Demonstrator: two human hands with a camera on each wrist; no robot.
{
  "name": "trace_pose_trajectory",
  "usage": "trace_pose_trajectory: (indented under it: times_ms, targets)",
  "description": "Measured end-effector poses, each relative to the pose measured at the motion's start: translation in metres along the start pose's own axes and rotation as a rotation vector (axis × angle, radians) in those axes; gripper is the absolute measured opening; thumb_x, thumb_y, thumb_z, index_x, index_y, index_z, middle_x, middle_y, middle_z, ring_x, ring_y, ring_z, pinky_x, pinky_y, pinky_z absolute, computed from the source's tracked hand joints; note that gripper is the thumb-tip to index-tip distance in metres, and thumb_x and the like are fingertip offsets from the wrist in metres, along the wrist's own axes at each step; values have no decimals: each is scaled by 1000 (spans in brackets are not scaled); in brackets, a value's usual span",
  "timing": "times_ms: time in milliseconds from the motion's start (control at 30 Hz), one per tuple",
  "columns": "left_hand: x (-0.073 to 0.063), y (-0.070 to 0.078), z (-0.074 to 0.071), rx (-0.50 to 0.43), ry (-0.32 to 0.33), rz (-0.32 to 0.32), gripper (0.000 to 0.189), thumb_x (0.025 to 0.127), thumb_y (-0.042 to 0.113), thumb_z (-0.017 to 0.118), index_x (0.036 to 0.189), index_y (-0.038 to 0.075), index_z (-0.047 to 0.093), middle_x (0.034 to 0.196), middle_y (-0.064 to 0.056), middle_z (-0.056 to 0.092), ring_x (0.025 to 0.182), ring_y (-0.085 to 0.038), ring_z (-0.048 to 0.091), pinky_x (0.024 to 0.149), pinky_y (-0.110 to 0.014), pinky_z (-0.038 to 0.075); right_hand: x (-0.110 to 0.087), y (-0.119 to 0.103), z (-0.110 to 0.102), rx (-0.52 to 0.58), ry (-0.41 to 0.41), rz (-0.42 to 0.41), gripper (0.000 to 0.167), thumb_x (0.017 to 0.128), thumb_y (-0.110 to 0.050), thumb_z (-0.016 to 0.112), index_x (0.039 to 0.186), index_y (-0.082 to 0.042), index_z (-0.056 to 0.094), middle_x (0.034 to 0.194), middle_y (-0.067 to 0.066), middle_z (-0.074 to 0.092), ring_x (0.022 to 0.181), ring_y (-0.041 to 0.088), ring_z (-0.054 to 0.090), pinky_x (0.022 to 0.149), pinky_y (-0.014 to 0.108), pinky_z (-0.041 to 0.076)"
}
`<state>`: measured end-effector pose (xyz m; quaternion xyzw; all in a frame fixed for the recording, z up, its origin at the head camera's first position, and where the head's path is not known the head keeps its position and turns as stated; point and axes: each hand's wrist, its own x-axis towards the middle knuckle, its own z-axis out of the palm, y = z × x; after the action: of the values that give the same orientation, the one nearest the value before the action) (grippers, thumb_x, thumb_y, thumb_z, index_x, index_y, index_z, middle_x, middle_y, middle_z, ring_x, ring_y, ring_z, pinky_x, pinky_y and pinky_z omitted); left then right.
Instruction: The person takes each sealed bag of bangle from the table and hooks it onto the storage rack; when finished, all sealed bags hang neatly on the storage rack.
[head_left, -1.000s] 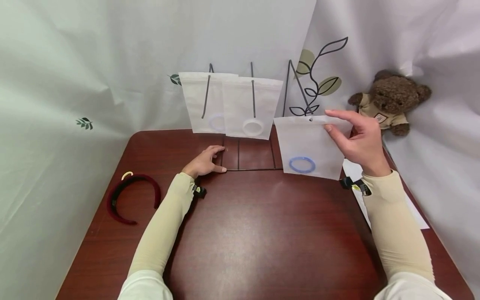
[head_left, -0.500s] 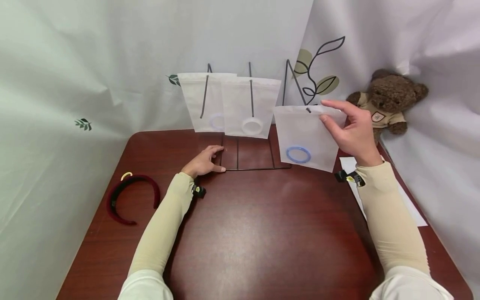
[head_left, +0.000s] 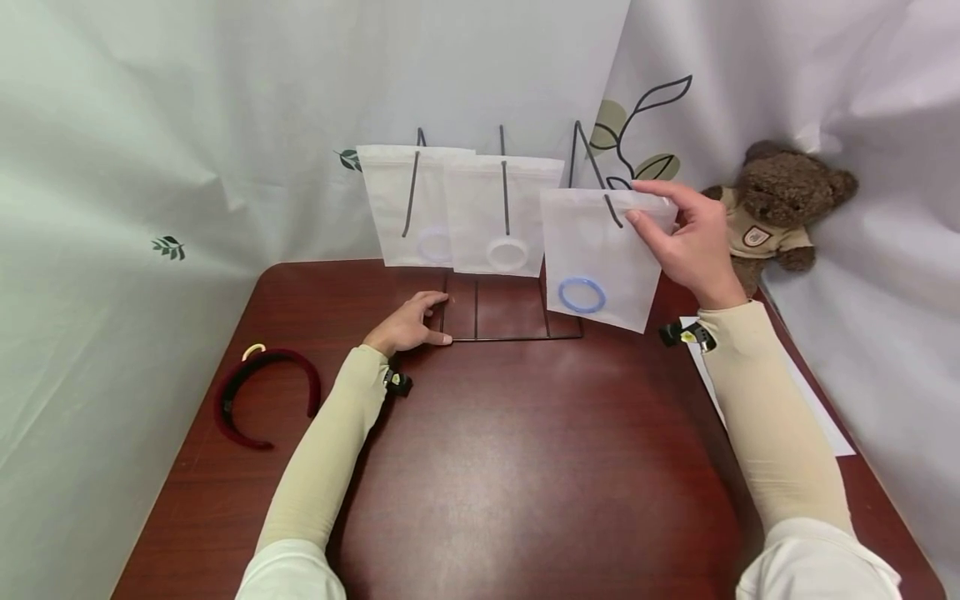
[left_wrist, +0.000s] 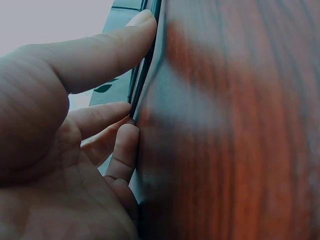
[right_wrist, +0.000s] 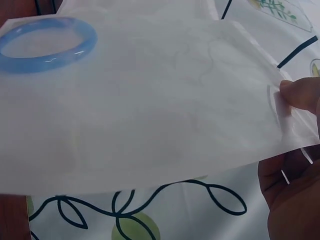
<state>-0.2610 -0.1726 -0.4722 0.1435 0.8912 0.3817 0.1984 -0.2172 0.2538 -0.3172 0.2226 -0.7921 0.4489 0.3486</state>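
My right hand (head_left: 697, 242) pinches the top right corner of a frosted zip bag (head_left: 630, 275) between thumb and fingers. Inside the bag lies a blue bangle (head_left: 582, 295), also large in the right wrist view. The right prong (head_left: 612, 212) of a black wire rack pokes through the bag's top, its tip in front. My left hand (head_left: 405, 325) holds the front left corner of the rack's wire base (head_left: 510, 339), thumb and fingertips at the wire in the left wrist view. Two similar bags hang on the other prongs: one with a white bangle (head_left: 507, 255), one with a pale purple bangle (head_left: 432, 244).
A dark red headband (head_left: 311, 375) and a small gold ring-shaped piece (head_left: 253, 351) lie at the table's left. A brown teddy bear (head_left: 787, 196) sits at the back right. White paper (head_left: 817, 408) lies along the right edge, and white curtains surround the table (head_left: 510, 500).
My right hand has moved the bag up, left and back along the right prong, and more of the prong's tip now shows in front. The left hand stays at the rack base.
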Motion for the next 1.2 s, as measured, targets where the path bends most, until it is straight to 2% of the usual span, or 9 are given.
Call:
trace_pose_trajectory:
  times_ms: [67, 167, 367, 567, 667, 833, 1033, 1100, 1200]
  targets:
    - [0, -1, 0, -3, -2, -3, 91, 89, 22, 87, 165, 16, 38, 171, -9, 30, 150, -38, 42, 121, -56, 38, 3, -2, 3, 13, 1, 14, 33, 89, 4, 79, 121, 1, 78, 110, 18, 78, 69, -5, 52, 56, 15, 36]
    - [0, -1, 0, -5, -6, -10, 91, 89, 23, 87, 166, 17, 37, 172, -8, 29, 150, -37, 41, 120, -56, 38, 8, -4, 6, 8, 3, 27, 32, 90, 3, 78, 121, 2, 78, 111, 24, 76, 74, 1, 53, 59, 17, 33]
    - [-1, -1, 0, -3, -7, -9, 92, 89, 23, 87, 166, 18, 37, 172, -8, 28, 151, -37, 41, 121, -57, 38, 20, -2, 14, 25, 11, 60, 30, 91, 1, 76, 122, 3, 77, 115, 25, 75, 85, 3, 57, 68, 18, 39]
    - [0, -1, 0, 7, -11, -7, 92, 90, 24, 87, 166, 17, 36, 172, -8, 28, 151, -37, 40, 121, -57, 37, 31, 7, 23, 2, 40, 86, 30, 92, -3, 76, 122, -1, 78, 113, 19, 76, 69, 7, 38, 60, 23, 27]
    - [0, -1, -1, 4, -11, -15, 92, 90, 24, 87, 166, 17, 37, 172, -8, 28, 151, -37, 40, 120, -57, 38, 36, 11, 27, -8, 44, 104, 29, 94, -5, 76, 123, -2, 78, 114, 16, 75, 67, 6, 33, 61, 25, 25]
    - [0, -1, -1, 4, -13, -22, 92, 90, 25, 87, 166, 18, 37, 172, -8, 27, 151, -37, 40, 121, -57, 38, 44, 17, 35, -14, 61, 137, 29, 95, -8, 76, 124, -4, 78, 119, 14, 76, 67, 4, 39, 62, 23, 29]
    - [0, -1, -1, 2, -13, -22, 93, 90, 25, 87, 167, 19, 36, 173, -7, 27, 151, -37, 40, 120, -57, 38, 52, 21, 41, -24, 74, 165, 31, 96, -10, 75, 127, -8, 78, 116, 8, 76, 57, 3, 33, 59, 23, 29]
    - [0, -1, -1, 1, -11, -23, 92, 90, 24, 87, 166, 19, 36, 172, -7, 27, 151, -37, 40, 120, -57, 38, 53, 24, 41, -12, 77, 192, 33, 96, -11, 75, 129, -9, 77, 114, 6, 75, 59, 3, 38, 60, 22, 33]
    - [0, -1, -1, 3, -12, -23, 92, 90, 24, 87, 166, 19, 36, 172, -6, 27, 151, -36, 40, 121, -56, 38, 53, 35, 40, 31, 90, 254, 40, 95, -11, 76, 135, -11, 73, 114, 1, 74, 68, 1, 54, 66, 18, 43]
